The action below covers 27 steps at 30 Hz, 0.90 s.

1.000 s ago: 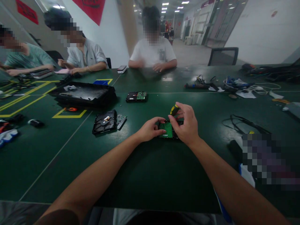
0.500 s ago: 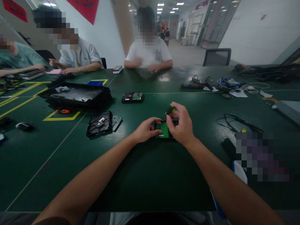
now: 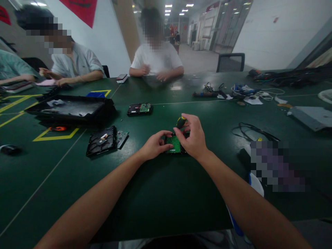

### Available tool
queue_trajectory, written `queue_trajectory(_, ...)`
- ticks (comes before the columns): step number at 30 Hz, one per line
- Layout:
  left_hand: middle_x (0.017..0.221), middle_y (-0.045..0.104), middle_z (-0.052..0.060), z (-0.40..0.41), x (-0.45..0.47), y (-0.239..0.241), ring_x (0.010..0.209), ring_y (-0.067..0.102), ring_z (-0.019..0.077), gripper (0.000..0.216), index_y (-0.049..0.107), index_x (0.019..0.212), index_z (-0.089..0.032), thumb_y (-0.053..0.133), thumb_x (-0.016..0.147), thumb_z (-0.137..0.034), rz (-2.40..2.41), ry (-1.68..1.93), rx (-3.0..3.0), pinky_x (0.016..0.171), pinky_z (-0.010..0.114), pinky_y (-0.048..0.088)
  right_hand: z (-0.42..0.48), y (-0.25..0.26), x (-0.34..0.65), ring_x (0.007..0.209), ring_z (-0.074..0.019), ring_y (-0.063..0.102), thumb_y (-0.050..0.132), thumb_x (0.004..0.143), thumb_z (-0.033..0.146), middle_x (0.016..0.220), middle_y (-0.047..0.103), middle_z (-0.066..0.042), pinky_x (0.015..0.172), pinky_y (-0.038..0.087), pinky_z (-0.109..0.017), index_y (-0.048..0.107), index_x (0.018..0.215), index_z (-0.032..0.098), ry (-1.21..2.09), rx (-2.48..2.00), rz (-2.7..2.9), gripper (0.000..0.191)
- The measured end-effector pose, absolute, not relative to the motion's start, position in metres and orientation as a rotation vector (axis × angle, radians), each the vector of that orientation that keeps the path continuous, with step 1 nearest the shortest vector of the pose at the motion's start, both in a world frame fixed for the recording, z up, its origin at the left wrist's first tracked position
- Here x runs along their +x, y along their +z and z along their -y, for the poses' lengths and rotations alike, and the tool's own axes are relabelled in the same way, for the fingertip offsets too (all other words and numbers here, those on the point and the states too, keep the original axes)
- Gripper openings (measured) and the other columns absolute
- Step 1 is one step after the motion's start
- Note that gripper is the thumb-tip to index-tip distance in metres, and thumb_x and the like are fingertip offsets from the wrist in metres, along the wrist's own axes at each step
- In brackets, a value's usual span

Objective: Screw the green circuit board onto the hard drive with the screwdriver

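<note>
A hard drive with a green circuit board point(image 3: 174, 145) lies on the dark green table point(image 3: 166, 193) in front of me. My left hand point(image 3: 155, 145) grips its left edge, fingers curled on the board. My right hand point(image 3: 191, 137) is closed around a screwdriver with a black and yellow handle point(image 3: 181, 122), held upright over the drive's right side. The screwdriver's tip is hidden behind my fingers.
An opened hard drive point(image 3: 102, 141) lies to the left, another drive point(image 3: 139, 109) sits farther back. A black tray point(image 3: 70, 110) stands at the left. Cables and tools point(image 3: 233, 92) lie at the back right. Other people sit across the table.
The view has turned to the right, so everything has slid left in the picture. My hands keep the same hold on the drive and the screwdriver.
</note>
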<state>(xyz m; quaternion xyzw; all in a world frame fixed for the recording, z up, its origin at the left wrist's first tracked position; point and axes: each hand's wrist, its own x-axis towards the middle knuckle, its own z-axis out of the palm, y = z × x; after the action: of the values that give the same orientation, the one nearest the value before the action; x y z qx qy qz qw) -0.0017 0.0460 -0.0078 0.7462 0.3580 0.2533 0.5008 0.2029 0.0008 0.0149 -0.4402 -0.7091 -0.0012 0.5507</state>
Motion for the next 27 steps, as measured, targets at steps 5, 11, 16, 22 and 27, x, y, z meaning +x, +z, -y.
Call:
queue_trajectory(5,0.075,0.057,-0.006,-0.0468,-0.0018,-0.0106,0.052,0.048,0.0071,0.054,0.055,0.134,-0.017,0.08,0.086,-0.025,-0.86,0.602,1.783,0.047,0.019,0.034,0.0023,0.0177,0.2016,0.101,-0.0224,0.067,0.06,0.097,0.017,0.14,0.051,-0.012,0.084,0.065,-0.042,0.038,0.152,0.032,0.008,-1.022,1.709,0.06)
queue_trajectory(11,0.092,0.065,0.0,-0.0482,-0.0025,-0.014,0.055,0.051,0.006,0.055,0.055,0.133,-0.019,0.08,0.086,-0.028,-0.852,0.612,1.804,0.047,0.018,0.036,0.0024,0.0179,0.203,0.096,-0.022,0.067,0.065,0.096,0.023,0.137,0.052,-0.011,0.079,0.066,-0.042,0.043,0.147,0.032,-0.011,-1.067,1.684,0.057)
queue_trajectory(16,0.1,0.066,0.002,-0.0488,-0.0031,-0.015,0.055,0.051,0.0054,0.054,0.055,0.134,-0.02,0.08,0.087,-0.027,-0.841,0.612,1.802,0.046,0.018,0.037,0.0013,0.0158,0.2033,0.106,-0.0243,0.068,0.061,0.098,0.021,0.144,0.051,-0.012,0.085,0.066,-0.043,0.039,0.152,0.031,0.038,-1.043,1.7,0.059)
queue_trajectory(22,0.086,0.062,-0.001,-0.0472,-0.0022,-0.0108,0.053,0.047,0.0051,0.054,0.056,0.133,-0.017,0.08,0.086,-0.024,-0.843,0.622,1.802,0.047,0.018,0.034,0.0022,0.0165,0.2023,0.104,-0.024,0.068,0.063,0.097,0.022,0.142,0.053,-0.012,0.083,0.067,-0.044,0.04,0.152,0.033,0.008,-1.06,1.696,0.06)
queue_trajectory(27,0.099,0.066,0.003,-0.0477,-0.0023,-0.0111,0.054,0.049,0.0046,0.056,0.055,0.135,-0.018,0.08,0.086,-0.026,-0.84,0.624,1.791,0.047,0.018,0.035,-0.0001,0.0141,0.2013,0.111,-0.0267,0.068,0.059,0.099,0.02,0.145,0.053,-0.014,0.091,0.066,-0.048,0.037,0.155,0.031,0.002,-1.038,1.709,0.062)
